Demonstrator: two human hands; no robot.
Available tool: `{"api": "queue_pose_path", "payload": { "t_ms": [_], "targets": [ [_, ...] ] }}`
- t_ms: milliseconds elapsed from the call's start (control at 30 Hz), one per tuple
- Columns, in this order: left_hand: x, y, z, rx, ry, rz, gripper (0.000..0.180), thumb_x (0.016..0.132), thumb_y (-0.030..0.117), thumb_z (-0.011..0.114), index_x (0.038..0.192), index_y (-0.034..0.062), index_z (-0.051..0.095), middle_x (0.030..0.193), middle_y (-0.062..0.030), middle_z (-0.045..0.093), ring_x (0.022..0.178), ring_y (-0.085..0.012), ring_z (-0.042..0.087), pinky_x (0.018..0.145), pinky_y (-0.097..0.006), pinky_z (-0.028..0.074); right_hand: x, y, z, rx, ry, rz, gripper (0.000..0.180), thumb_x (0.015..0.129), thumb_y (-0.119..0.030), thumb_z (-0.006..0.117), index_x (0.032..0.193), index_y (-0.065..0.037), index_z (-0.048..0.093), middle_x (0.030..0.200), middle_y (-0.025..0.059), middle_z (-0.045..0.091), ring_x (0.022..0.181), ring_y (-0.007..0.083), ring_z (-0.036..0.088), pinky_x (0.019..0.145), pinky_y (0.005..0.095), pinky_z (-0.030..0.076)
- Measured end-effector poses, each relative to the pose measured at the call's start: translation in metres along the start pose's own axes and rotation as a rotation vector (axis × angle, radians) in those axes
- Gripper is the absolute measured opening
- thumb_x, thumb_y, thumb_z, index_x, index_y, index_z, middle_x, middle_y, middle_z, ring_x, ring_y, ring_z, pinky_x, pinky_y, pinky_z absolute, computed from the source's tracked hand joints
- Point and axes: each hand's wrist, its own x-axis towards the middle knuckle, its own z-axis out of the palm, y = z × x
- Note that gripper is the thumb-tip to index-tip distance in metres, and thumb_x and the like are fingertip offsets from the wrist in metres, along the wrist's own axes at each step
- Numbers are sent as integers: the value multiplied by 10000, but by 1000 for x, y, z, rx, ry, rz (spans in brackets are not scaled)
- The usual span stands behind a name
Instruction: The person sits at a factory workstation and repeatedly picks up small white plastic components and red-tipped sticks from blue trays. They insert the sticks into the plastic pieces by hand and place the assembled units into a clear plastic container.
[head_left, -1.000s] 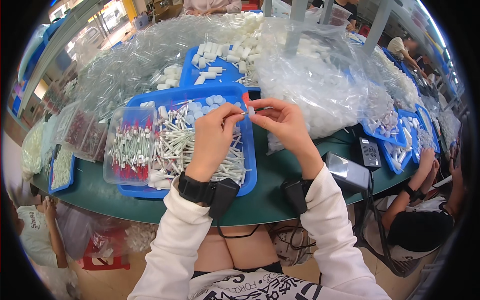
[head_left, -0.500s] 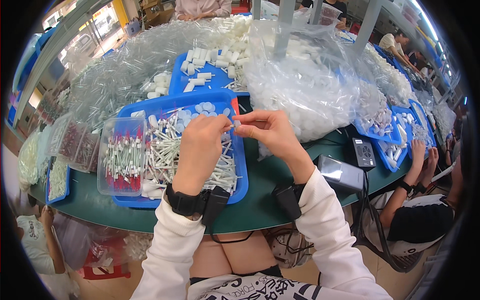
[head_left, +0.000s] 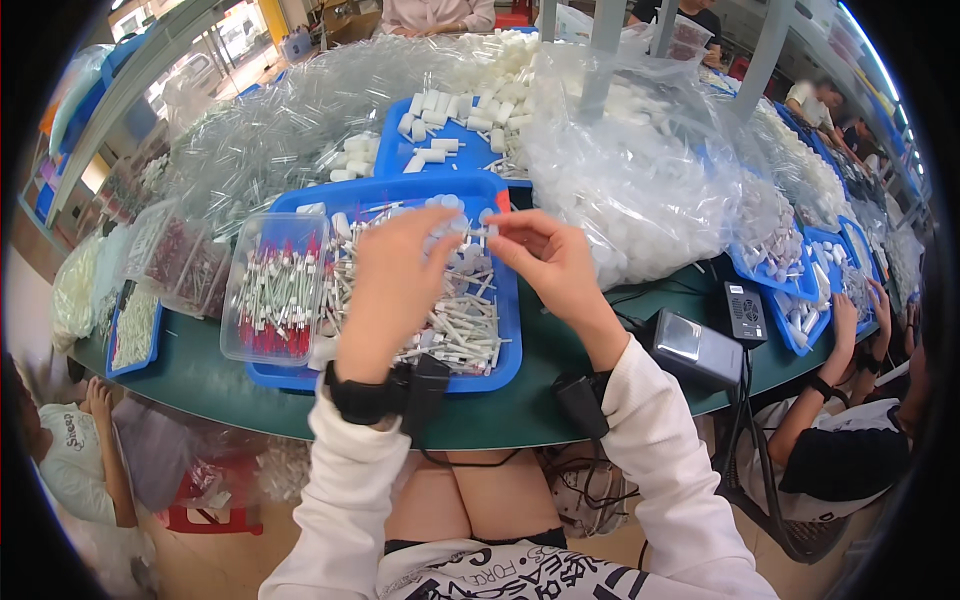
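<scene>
At the blue tray [head_left: 513, 340], our left hand [head_left: 395, 268] spreads while our right hand [head_left: 556, 265], best held steady, pinches a white piece [head_left: 490, 229].

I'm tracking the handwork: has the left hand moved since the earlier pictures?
Yes: the left hand has moved left, away from the right hand, judged against the blue tray.

- Table [head_left: 545, 350]: dark green top, curved near edge.
- Centre left: large blue tray [head_left: 513, 340], near the edge.
- Left end: narrow blue tray [head_left: 134, 367].
- Right of centre: bulging clear bag [head_left: 640, 200].
- Nearer, right: grey box [head_left: 695, 350], black box [head_left: 745, 312] just beside it.
- Rear left: heap of clear plastic [head_left: 300, 110].
</scene>
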Motion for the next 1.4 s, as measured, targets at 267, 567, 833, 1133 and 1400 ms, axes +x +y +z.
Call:
{"api": "queue_pose_path", "payload": {
  "t_ms": [267,567,833,1133,1400],
  "targets": [
    [44,-72,-27,360,-254,-365,252,816,137,629,1029,4,652,949,-180,677,924,-341,642,812,-404,490,0,8,13,-801,177,-396,245,677,-226,788,816,-85,644,733,30,578,697,214,540,641,339,419],
    [50,-89,22,675,-368,-301,175,809,79,526,897,62,677,956,-166,664,923,-345,631,793,-451,491,17,-5,10,-814,208,-442,95,759,-154,704,804,-84,659,741,46,594,732,247,547,686,356,428],
    [51,-81,18,839,-412,-296,188,817,86,531,910,13,678,956,-202,658,927,-358,630,801,-456,491,50,32,6,-1250,-6,-435,153,714,-66,634,854,-71,693,883,55,659,978,259,556,907,387,413],
    [51,-95,18,672,-451,-311,166,801,106,564,879,70,707,937,-144,682,933,-315,649,829,-476,449,46,32,8,-1036,84,-348,223,686,-55,661,900,-107,693,896,59,645,960,263,563,875,380,431],
    [54,-91,5,628,-392,-287,153,766,103,617,875,150,715,945,-89,678,905,-291,644,780,-414,473,27,11,13,-713,345,-387,248,702,-15,688,940,-75,657,942,79,581,852,263,559,759,342,462]
  ]
}}
